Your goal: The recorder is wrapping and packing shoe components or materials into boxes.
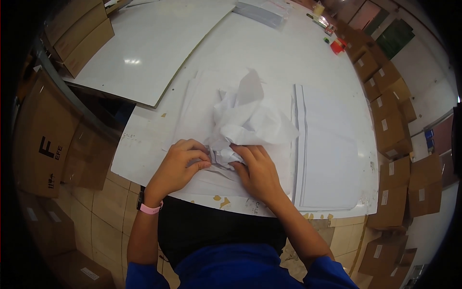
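Note:
A crumpled sheet of thin white paper (257, 123) stands up in loose folds on the table, bunched tightly at its near end. My right hand (257, 168) is closed round the right side of that bunch, thumb toward me. At the left side, my left hand (180, 166) has its fingers curled in, with thumb and forefinger pinched at the paper's edge. Beneath both hands lie flat sheets of thin white paper (187, 115), partly covered by the crumpled one. A pink-strapped band (150, 209) is on my left wrist.
A stack of white sheets (327, 149) lies to the right on the white table (269, 53). A raised white board (144, 43) borders it at left. Carton boxes (390, 125) line the right wall; more cartons (48, 135) stand at left. Red tape (338, 46) sits far right.

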A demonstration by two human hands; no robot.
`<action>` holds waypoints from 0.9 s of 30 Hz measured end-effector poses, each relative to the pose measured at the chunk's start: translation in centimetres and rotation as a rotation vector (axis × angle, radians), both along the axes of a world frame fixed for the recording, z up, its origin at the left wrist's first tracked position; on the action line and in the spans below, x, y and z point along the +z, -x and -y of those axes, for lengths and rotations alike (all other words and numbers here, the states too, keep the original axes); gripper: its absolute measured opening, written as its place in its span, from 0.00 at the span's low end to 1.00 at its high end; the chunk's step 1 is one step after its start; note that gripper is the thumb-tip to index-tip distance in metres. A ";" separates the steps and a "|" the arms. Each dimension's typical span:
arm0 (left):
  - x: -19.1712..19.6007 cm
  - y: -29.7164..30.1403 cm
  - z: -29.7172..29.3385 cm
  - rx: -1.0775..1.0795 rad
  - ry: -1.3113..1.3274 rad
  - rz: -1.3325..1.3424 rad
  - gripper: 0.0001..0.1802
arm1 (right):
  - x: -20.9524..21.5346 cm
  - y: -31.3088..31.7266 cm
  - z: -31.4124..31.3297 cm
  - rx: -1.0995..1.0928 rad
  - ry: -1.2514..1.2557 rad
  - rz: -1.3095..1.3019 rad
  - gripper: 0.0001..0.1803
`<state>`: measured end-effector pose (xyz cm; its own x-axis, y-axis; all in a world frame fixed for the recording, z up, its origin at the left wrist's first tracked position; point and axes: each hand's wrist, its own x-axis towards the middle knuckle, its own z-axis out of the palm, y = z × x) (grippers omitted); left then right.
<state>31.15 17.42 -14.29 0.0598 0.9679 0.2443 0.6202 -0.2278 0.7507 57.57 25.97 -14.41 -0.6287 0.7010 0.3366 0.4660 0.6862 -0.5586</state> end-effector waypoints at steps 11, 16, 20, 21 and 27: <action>-0.3 -0.4 0.3 0.048 -0.078 -0.012 0.08 | 0.7 -0.5 -0.9 0.087 -0.096 0.094 0.39; 0.4 -0.7 0.1 0.038 -0.036 -0.085 0.06 | 1.1 -0.5 -0.2 0.065 -0.016 0.068 0.38; 1.3 -0.9 -0.2 0.026 -0.010 -0.107 0.07 | 0.8 -0.8 -0.5 0.072 -0.018 0.041 0.38; 1.2 -0.8 -0.2 0.020 -0.007 -0.108 0.07 | 0.6 -0.8 -0.7 0.066 -0.015 0.040 0.38; 3.4 -3.2 0.2 0.188 -0.131 -0.128 0.22 | 0.1 -1.1 -1.6 0.078 -0.005 0.086 0.36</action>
<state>34.36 17.20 -10.92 -0.0795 0.9257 0.3699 0.7486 -0.1896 0.6353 58.65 27.54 -14.27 -0.7079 0.6473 0.2826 0.4571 0.7249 -0.5154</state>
